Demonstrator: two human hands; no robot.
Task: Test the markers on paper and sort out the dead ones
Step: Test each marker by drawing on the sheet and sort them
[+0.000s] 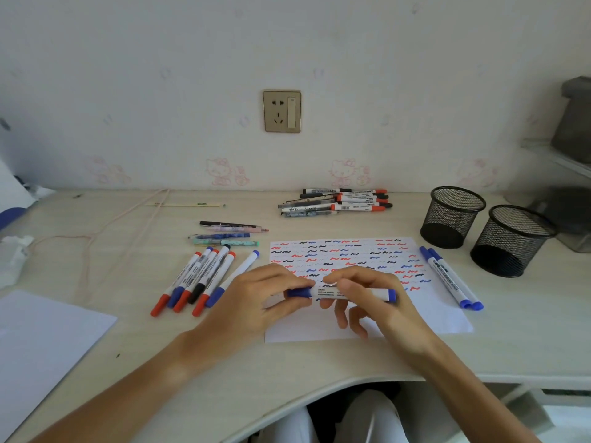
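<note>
Blue-capped marker point(342, 293) lies level over the scribbled paper point(345, 254), held between both hands. Left hand point(256, 298) pinches its cap; right hand point(367, 298) curls fingers round the barrel. Six markers point(198, 279) fan out at nine o'clock, two blue markers point(451, 278) lie at three o'clock, a pen pile point(335, 202) at twelve.
</note>
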